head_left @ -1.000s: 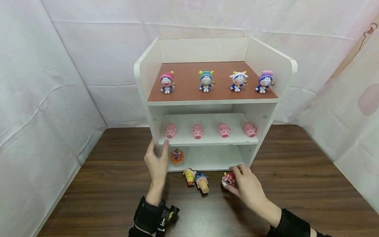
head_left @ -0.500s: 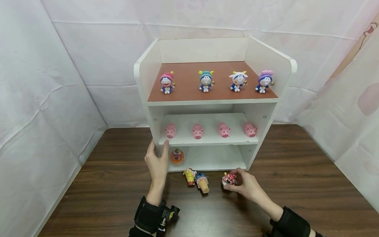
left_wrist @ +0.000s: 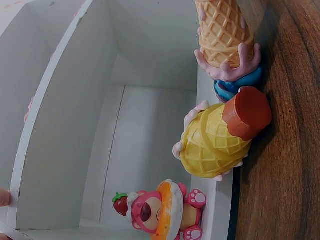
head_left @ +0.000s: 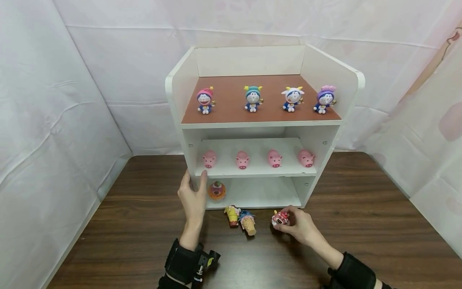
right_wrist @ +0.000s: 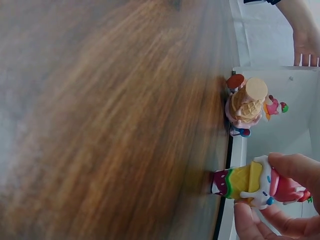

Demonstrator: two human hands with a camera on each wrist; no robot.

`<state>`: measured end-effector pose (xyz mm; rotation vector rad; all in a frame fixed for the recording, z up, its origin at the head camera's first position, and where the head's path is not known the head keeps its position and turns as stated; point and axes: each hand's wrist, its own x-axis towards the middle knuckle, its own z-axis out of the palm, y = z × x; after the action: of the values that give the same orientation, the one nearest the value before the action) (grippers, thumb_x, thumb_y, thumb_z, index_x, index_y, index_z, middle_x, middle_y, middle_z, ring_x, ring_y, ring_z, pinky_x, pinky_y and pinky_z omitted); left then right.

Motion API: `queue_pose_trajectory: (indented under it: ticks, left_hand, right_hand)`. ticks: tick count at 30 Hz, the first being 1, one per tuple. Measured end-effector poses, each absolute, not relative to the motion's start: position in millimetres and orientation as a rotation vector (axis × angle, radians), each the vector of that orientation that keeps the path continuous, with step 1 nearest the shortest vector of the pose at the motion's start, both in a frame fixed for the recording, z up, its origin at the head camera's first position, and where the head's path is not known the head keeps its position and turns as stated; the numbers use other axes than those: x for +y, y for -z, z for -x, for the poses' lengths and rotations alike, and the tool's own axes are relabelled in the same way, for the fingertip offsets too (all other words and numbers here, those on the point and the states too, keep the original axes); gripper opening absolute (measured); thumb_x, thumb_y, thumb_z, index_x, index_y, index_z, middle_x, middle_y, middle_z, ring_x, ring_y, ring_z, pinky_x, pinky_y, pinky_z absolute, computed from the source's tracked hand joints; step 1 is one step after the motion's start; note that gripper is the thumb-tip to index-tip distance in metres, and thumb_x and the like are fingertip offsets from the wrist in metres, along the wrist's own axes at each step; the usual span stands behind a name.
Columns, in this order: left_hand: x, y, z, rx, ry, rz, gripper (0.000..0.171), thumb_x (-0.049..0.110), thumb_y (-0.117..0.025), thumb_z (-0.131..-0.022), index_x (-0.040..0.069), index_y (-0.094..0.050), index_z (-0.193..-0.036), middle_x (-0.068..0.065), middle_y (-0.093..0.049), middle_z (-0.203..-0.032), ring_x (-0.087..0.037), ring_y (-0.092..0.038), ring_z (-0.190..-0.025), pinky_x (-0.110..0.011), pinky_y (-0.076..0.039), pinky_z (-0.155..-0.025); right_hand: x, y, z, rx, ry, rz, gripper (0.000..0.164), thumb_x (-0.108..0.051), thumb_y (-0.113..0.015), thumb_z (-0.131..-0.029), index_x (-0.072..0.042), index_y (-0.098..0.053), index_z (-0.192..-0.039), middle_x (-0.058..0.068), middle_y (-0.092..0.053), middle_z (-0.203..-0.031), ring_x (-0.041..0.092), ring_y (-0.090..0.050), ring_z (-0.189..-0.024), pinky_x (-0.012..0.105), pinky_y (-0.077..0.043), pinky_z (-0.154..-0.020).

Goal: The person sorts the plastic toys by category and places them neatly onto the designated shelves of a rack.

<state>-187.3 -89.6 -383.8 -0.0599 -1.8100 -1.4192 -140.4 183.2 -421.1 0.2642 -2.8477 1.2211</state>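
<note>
In the head view my right hand (head_left: 297, 224) holds a small bear figurine (head_left: 280, 218) just in front of the shelf unit. The right wrist view shows this figurine (right_wrist: 250, 182) has a yellow body, white icing and a pink head, pinched between thumb and fingers. My left hand (head_left: 193, 200) rests at the unit's left side panel, fingers straight on the outside and thumb at the front edge. Two cone figurines lie on the table before the unit, a yellow one (left_wrist: 215, 142) and a tan waffle one (left_wrist: 225, 32). A pink bear in an orange ring (left_wrist: 165, 210) sits on the bottom shelf.
The white shelf unit (head_left: 260, 125) stands on a dark wooden table (head_left: 108, 224). Several pink pigs (head_left: 242, 159) line its middle shelf. Several blue cat figurines (head_left: 253, 99) stand on the brown top. White cloth (head_left: 119, 80) hangs behind and at the sides.
My right hand has shifted from over the bear figurine to its right side and now grips it. My left hand stays at the side panel. The camera view shifts slightly.
</note>
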Motion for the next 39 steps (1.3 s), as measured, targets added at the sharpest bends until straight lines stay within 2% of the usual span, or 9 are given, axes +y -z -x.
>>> queue_pose_trajectory:
  ticks: [7,17,28,34,39]
  left_hand:
    - [-89.6,384.6,187.3,-1.806,1.426,0.074,0.039,0.016,-0.061,-0.084,-0.003,-0.053,-0.118,-0.017,-0.059,-0.109,-0.026,-0.056,-0.101,-0.043,-0.045,-0.083]
    - [-89.4,385.4,188.0,-1.799,1.412,0.062,0.039,0.016,-0.061,-0.084,-0.004,-0.053,-0.117,-0.017,-0.059,-0.108,-0.026,-0.056,-0.100,-0.044,-0.045,-0.082]
    - [-89.9,385.0,188.2,-1.801,1.406,0.074,0.039,0.016,-0.061,-0.084,-0.003,-0.053,-0.117,-0.017,-0.059,-0.108,-0.027,-0.056,-0.101,-0.045,-0.044,-0.083]
    - [-89.7,384.7,188.6,-1.803,1.417,0.073,0.038,0.015,-0.061,-0.084,-0.003,-0.053,-0.117,-0.017,-0.059,-0.108,-0.027,-0.056,-0.101,-0.044,-0.045,-0.083]
    - [-89.5,385.5,189.2,-1.793,1.425,0.067,0.038,0.012,-0.062,-0.083,-0.004,-0.053,-0.117,-0.019,-0.058,-0.108,-0.029,-0.055,-0.101,-0.047,-0.044,-0.082]
  right_hand:
    - [178.0,415.3,148.1,-2.845,-1.179,-0.353,0.032,-0.014,-0.077,-0.066,-0.004,-0.061,-0.091,-0.001,-0.058,-0.075,0.012,-0.052,-0.066,0.022,-0.041,-0.056]
    - [161.4,401.1,176.7,-2.810,-1.244,-0.620,0.039,-0.013,-0.073,-0.071,0.006,-0.059,-0.101,0.006,-0.061,-0.081,0.018,-0.058,-0.069,0.024,-0.048,-0.060]
    - [137.6,397.9,208.4,-2.828,-1.285,-0.709,0.035,-0.014,-0.069,-0.074,0.007,-0.059,-0.100,0.010,-0.062,-0.083,0.023,-0.059,-0.074,0.027,-0.049,-0.063]
    - [125.8,398.0,220.1,-2.852,-1.313,-0.657,0.033,-0.014,-0.069,-0.075,0.004,-0.061,-0.101,0.010,-0.061,-0.087,0.026,-0.059,-0.078,0.030,-0.048,-0.064]
    - [117.4,401.1,229.3,-2.857,-1.386,-0.625,0.034,-0.011,-0.069,-0.075,0.006,-0.060,-0.103,0.014,-0.061,-0.089,0.027,-0.060,-0.080,0.032,-0.050,-0.067]
